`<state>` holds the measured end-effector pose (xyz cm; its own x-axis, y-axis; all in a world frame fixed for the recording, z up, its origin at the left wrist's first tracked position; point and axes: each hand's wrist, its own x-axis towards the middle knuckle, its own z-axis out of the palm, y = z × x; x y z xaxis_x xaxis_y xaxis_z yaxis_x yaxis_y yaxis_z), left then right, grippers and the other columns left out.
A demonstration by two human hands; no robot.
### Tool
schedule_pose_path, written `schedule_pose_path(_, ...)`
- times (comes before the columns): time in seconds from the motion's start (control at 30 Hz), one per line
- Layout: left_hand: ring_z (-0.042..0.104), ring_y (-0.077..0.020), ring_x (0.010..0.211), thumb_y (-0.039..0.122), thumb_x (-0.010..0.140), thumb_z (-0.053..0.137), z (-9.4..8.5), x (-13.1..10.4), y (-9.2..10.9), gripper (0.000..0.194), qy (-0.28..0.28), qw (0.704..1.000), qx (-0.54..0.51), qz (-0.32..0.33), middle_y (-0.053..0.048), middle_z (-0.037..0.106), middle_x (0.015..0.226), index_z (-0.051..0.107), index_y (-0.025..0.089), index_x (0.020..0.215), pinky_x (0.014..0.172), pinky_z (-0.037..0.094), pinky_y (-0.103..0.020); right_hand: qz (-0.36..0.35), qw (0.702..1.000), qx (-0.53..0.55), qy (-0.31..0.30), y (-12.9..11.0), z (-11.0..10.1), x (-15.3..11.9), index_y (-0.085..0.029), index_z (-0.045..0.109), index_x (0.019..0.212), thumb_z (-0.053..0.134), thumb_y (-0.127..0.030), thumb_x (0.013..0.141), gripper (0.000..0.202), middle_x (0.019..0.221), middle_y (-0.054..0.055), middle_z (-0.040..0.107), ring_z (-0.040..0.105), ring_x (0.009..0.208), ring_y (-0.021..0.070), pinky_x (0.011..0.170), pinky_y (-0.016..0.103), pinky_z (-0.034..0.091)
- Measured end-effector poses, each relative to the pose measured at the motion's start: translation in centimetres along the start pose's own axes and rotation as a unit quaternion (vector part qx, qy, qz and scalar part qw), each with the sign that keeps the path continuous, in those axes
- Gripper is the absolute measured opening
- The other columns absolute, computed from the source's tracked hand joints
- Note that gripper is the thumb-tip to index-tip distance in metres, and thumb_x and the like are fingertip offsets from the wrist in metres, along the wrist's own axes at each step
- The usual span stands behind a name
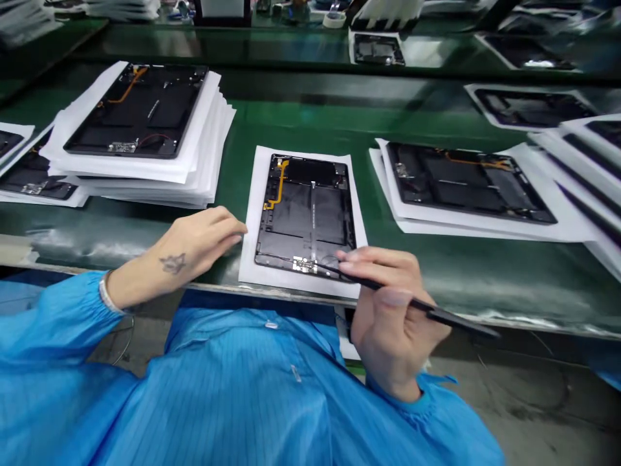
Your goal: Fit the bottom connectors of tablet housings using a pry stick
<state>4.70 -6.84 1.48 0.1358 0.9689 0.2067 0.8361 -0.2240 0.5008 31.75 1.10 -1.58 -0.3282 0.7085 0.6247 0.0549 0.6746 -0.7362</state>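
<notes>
A black tablet back housing (295,220) lies on a white sheet (248,259) in front of me. An orange flex cable (280,184) runs down its upper left side, and a small circuit board (304,263) sits at its lower edge. My right hand (392,310) is closed around slim black tweezers (417,303), whose tip reaches the housing's lower edge beside the small board. Whether the tip touches the board I cannot tell. My left hand (201,243) rests at the sheet's left edge with its fingers held together; nothing shows in them.
To the left stands a tall stack of paper sheets (213,129) topped by another housing (140,116). More housings on sheets lie at the right (470,181). Beyond the green bench (291,120), a raised strip holds further housings (378,49).
</notes>
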Motion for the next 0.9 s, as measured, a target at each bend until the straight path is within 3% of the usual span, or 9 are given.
schedule_pose_path(0.1,0.059,-0.0192,0.098,0.027,0.102,0.047,0.8,1.7,-1.0,0.017,-0.034,0.992,0.069,0.095,-0.007,0.06,0.109,0.061,0.02,0.106,0.083,0.05,-0.031,-0.007,0.998,0.058,0.006,-0.4,1.3,1.1,-0.024,0.07,0.1,0.043,-0.031,0.103,0.028,0.089,0.006,0.068,0.068,0.097,0.0259,0.09,0.052,0.055)
schedule_pose_path(0.23,0.055,-0.0183,0.094,0.023,0.102,0.048,1.6,3.4,-0.6,0.01,-0.091,0.986,0.045,0.132,-0.007,0.055,0.106,0.056,0.019,0.1,0.08,0.048,-0.03,-0.008,0.995,0.085,-0.047,-0.4,2.8,1.9,-0.023,0.066,0.115,0.043,-0.02,0.103,0.026,0.078,0.001,0.065,0.064,0.073,0.0173,0.072,0.038,0.055)
schedule_pose_path(0.47,0.055,-0.0146,0.079,0.014,0.101,0.04,2.1,3.3,-0.6,0.014,-0.087,0.987,-0.004,0.133,-0.002,0.057,0.088,0.051,0.02,0.096,0.073,0.045,-0.026,-0.046,0.975,-0.131,-0.176,1.3,4.9,2.4,-0.019,0.066,0.102,0.049,-0.006,0.095,0.022,0.088,0.006,0.064,0.057,0.083,0.0188,0.074,0.035,0.048)
schedule_pose_path(0.53,0.057,-0.0134,0.075,0.016,0.102,0.04,2.1,3.2,-0.3,0.014,-0.083,0.99,-0.037,0.104,-0.001,0.06,0.086,0.053,0.021,0.097,0.071,0.044,-0.026,-0.05,0.967,-0.156,-0.197,1.6,5.1,2.3,-0.018,0.065,0.098,0.047,-0.002,0.092,0.025,0.089,0.006,0.064,0.054,0.084,0.0194,0.074,0.034,0.047)
schedule_pose_path(0.63,0.059,-0.011,0.068,0.022,0.098,0.05,1.9,3.7,0.1,0.005,-0.088,0.98,-0.179,-0.024,0.002,0.062,0.078,0.055,0.021,0.095,0.063,0.045,-0.023,-0.07,0.959,-0.178,-0.207,1.5,5.2,2.4,-0.018,0.064,0.094,0.049,0.0,0.089,0.024,0.088,0.006,0.064,0.05,0.082,0.0194,0.072,0.033,0.045)
schedule_pose_path(0.73,0.059,-0.0098,0.06,0.022,0.09,0.058,1.8,4.6,0.0,0.006,-0.124,0.912,-0.36,-0.15,0.005,0.061,0.068,0.052,0.021,0.091,0.058,0.046,-0.02,-0.102,0.952,-0.195,-0.211,1.5,5.4,2.6,-0.016,0.063,0.088,0.049,0.001,0.088,0.022,0.085,0.006,0.064,0.047,0.078,0.0192,0.069,0.033,0.042)
schedule_pose_path(0.8,0.059,-0.0096,0.056,0.023,0.09,0.059,1.8,4.7,-0.3,0.008,-0.142,0.881,-0.411,-0.186,0.005,0.061,0.064,0.053,0.02,0.094,0.056,0.047,-0.02,-0.116,0.949,-0.197,-0.218,1.6,5.6,2.8,-0.016,0.062,0.084,0.049,0.002,0.087,0.023,0.082,0.006,0.064,0.045,0.076,0.0191,0.068,0.034,0.04)
schedule_pose_path(0.83,0.06,-0.0099,0.058,0.025,0.09,0.059,1.8,4.6,-0.6,0.009,-0.131,0.886,-0.405,-0.184,0.004,0.062,0.065,0.055,0.019,0.096,0.057,0.048,-0.02,-0.112,0.95,-0.189,-0.224,1.7,5.6,2.9,-0.016,0.062,0.084,0.049,0.003,0.086,0.023,0.081,0.006,0.064,0.046,0.075,0.019,0.068,0.034,0.04)
schedule_pose_path(0.9,0.063,-0.0109,0.068,0.027,0.093,0.061,1.8,4.1,-1.0,0.011,-0.076,0.931,-0.331,-0.137,0.001,0.066,0.075,0.06,0.018,0.1,0.063,0.05,-0.022,-0.086,0.955,-0.158,-0.236,1.9,5.7,3.0,-0.016,0.062,0.086,0.05,0.002,0.087,0.021,0.082,0.005,0.064,0.047,0.076,0.0187,0.07,0.034,0.041)
